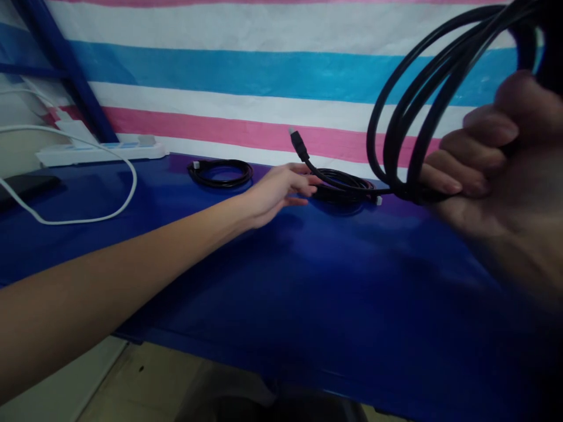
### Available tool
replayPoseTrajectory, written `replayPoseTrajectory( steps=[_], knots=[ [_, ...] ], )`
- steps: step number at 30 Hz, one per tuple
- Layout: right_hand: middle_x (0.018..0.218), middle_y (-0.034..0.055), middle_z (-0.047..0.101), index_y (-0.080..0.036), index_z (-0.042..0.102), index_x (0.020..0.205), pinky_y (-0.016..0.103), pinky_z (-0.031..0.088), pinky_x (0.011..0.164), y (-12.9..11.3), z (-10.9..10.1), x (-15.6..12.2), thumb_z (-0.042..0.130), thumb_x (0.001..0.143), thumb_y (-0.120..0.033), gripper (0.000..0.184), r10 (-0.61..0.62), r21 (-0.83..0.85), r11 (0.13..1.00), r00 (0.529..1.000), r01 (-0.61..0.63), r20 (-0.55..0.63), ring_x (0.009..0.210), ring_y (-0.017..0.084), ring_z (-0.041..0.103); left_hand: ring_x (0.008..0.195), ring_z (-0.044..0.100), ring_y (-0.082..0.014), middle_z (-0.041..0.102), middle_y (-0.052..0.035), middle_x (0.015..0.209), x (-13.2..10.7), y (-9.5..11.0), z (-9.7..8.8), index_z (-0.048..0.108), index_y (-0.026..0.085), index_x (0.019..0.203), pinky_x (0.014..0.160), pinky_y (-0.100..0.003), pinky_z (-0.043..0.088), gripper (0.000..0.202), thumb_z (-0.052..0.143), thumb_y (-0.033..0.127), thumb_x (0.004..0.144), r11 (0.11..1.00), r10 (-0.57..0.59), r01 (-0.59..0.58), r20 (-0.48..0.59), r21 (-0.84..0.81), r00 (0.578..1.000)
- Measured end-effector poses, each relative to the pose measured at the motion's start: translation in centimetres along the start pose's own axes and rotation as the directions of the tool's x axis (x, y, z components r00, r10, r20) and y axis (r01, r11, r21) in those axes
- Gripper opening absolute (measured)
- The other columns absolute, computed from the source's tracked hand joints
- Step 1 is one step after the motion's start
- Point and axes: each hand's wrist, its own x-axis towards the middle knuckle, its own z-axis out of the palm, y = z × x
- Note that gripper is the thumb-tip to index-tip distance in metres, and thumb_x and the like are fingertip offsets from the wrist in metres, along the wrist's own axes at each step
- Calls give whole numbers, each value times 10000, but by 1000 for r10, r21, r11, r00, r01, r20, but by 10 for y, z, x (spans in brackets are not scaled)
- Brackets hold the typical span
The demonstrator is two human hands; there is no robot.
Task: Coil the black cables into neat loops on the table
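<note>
Our right hand (492,155) gripped a looped, glossy black cable (404,189) above the smooth blue bench (308,287) — its black plug (299,145) jutting leftward. Our left hand (279,190), fingers loosely parted, was at a round black cable coil (345,194) on the bench — whether they touched, we couldn't tell.

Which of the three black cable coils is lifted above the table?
The coil in the right hand; the left coil and middle coil lie on the blue table.
</note>
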Motion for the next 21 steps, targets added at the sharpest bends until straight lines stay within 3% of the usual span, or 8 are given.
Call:
replayPoseTrajectory(
  steps=[3,5,8,11,13,16,19,21],
  knots=[
    [422,-55,145,-194,338,489,280,164,406,14,3,5,396,1000,-316,529,114,13,993,993,-114,7,356,67,101,1117,586,-121,641,-36,1197,-8,2,13,578,187,1116,853,-190,477,533,702,44,618,998,-7,25,289,-58,957],
    [419,-64,187,-195,379,494,267,231,409,28,5,6,465,965,-284,487,176,2,984,984,-176,-5,354,58,150,1114,590,-93,671,5,1128,-14,6,21,624,206,1071,916,-170,456,445,737,85,659,998,22,-1,352,-59,936],
    [423,-68,257,-195,380,492,260,207,389,45,8,5,603,876,-231,445,131,-83,988,991,-133,-24,355,52,233,963,640,-84,706,7,907,-22,10,26,684,173,859,875,-167,466,89,700,186,773,998,7,-30,428,48,904],
    [416,-70,298,-204,373,493,262,230,383,51,10,3,644,837,-239,440,97,-207,974,995,-94,6,337,59,285,686,628,-80,590,26,553,-27,12,27,614,149,671,786,-198,483,206,629,245,852,999,-15,-9,470,50,883],
    [413,-70,325,-204,396,508,262,296,412,51,11,1,620,856,-255,417,107,-234,967,994,-97,28,332,66,329,479,501,-53,415,73,410,-27,14,29,569,156,662,720,-211,477,259,569,260,899,999,30,-13,398,-47,917],
    [436,-52,411,-189,464,543,256,413,538,52,15,-3,621,874,-307,384,115,-228,970,987,-87,113,429,95,503,345,214,-25,226,115,380,-21,21,29,532,160,706,497,-187,362,249,501,247,938,990,58,-42,117,-132,991],
    [680,18,644,-171,597,692,272,484,736,59,20,-9,675,839,-395,279,145,-232,969,949,-80,280,743,150,652,348,119,-16,195,118,407,-6,32,13,456,172,686,374,-179,161,224,557,191,884,992,22,-43,-170,-122,985],
    [1001,47,702,-200,645,902,291,494,789,65,22,-12,720,795,-425,260,195,-243,963,919,-114,343,982,189,642,356,119,-16,207,115,420,7,43,-14,398,193,669,356,-177,137,260,602,142,822,993,-24,-6,-256,-118,966]
  ],
)
